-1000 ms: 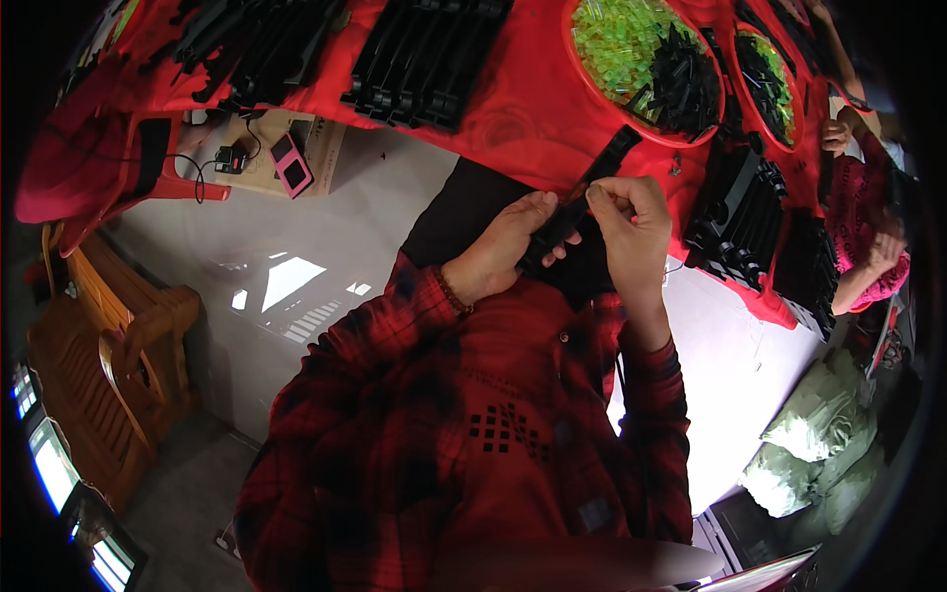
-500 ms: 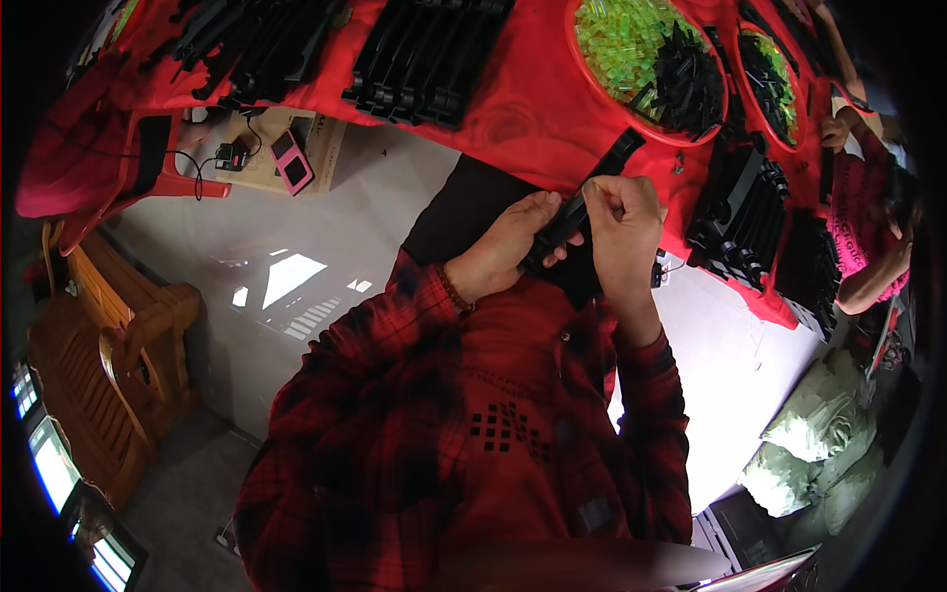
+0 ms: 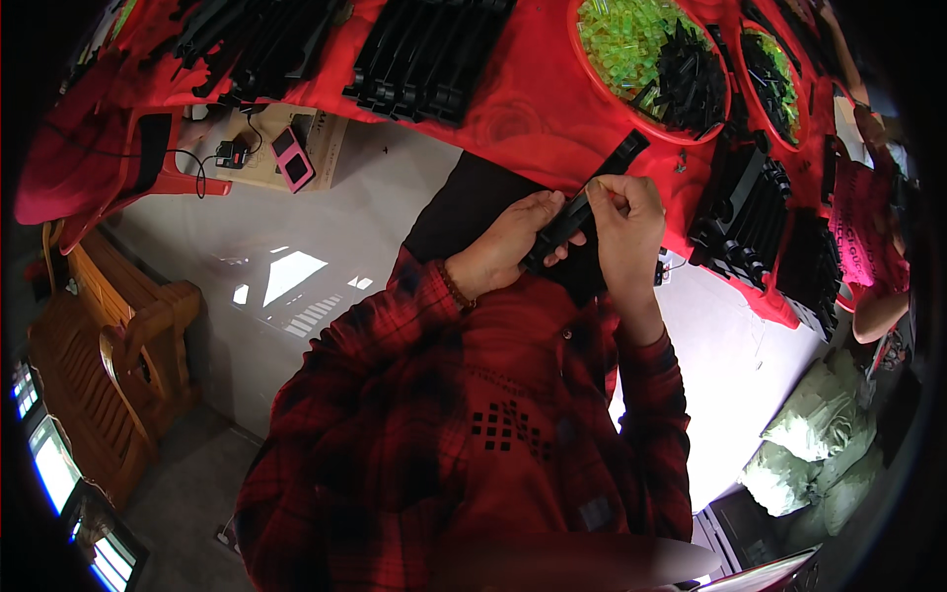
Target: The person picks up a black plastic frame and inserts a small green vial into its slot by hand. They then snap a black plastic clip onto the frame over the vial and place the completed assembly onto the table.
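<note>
The red-covered tabletop (image 3: 513, 99) crosses the head view's upper part, its far side cut off. Near its front edge, the hands hold a long black strip (image 3: 572, 212), long axis slanting from lower left to upper right, upper end toward a round tub (image 3: 691, 141). The left hand (image 3: 503, 242) grips the lower part, partly hiding it. The right hand (image 3: 629, 219) presses thumb and forefinger together at mid-strip; what they pinch cannot be told.

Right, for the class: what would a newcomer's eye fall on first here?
Probably the vivid yellow-green pieces, heaped beside black pieces in a round red tray on the red tablecloth at upper right. Near the centre, the left hand holds a long black strip, the right hand pinched against it. A bright patch lights the floor at left.
</note>
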Tool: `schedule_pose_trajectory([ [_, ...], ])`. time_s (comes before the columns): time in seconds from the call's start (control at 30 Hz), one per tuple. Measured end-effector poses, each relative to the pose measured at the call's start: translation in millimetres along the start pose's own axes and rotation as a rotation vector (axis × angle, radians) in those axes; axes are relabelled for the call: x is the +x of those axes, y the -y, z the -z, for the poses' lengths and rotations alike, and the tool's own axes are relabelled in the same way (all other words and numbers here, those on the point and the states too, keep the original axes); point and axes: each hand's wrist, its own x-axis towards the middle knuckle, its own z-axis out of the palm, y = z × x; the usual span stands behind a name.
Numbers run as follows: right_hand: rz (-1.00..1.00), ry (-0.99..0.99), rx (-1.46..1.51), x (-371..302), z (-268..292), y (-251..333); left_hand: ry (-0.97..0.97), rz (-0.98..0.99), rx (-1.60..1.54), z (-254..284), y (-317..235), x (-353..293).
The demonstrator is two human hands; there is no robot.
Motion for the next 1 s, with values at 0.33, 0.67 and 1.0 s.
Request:
schedule_pose_trajectory([
  [0.33, -0.081, 0.013, 0.123, 5, 2, -4, -0.01, 0.039, 0.005, 4, 1, 4],
  [0.67, -0.174, 0.043, 0.265, 7, 1, -7, -0.005, 0.044, -0.026, 6, 2, 5],
  [1.0, -0.108, 0.044, 0.173, 7, -5, -13, -0.016, 0.057, -0.033, 6, 2, 6],
])
